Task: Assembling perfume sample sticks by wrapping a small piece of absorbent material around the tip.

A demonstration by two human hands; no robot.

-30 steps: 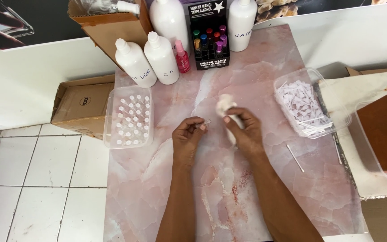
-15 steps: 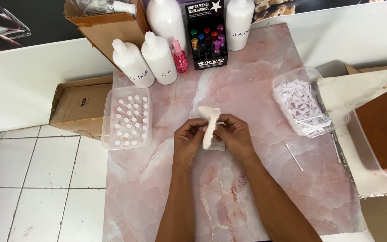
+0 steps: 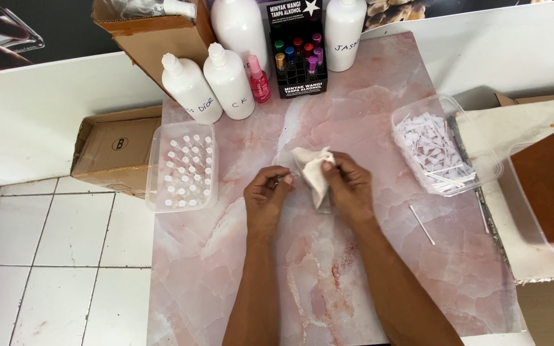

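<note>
My right hand (image 3: 349, 186) grips a crumpled white cloth (image 3: 312, 168) over the middle of the pink marbled table (image 3: 367, 282). My left hand (image 3: 268, 194) sits just to the left of the cloth, fingers curled around a small object that is mostly hidden. The two hands almost touch. A clear plastic tray of several small vials (image 3: 184, 166) lies left of my left hand.
Two white bottles (image 3: 209, 86), a small pink spray bottle (image 3: 259, 80) and a black display box of coloured bottles (image 3: 297, 54) stand at the back. A clear tub of white paper slips (image 3: 440, 150) is at the right, a thin stick (image 3: 421, 224) near it. Cardboard boxes (image 3: 113, 154) sit at the left.
The cloth went from a ball in my right hand to a strip held between both hands, and is now bunched in the right hand. My left hand has drawn slightly away.
</note>
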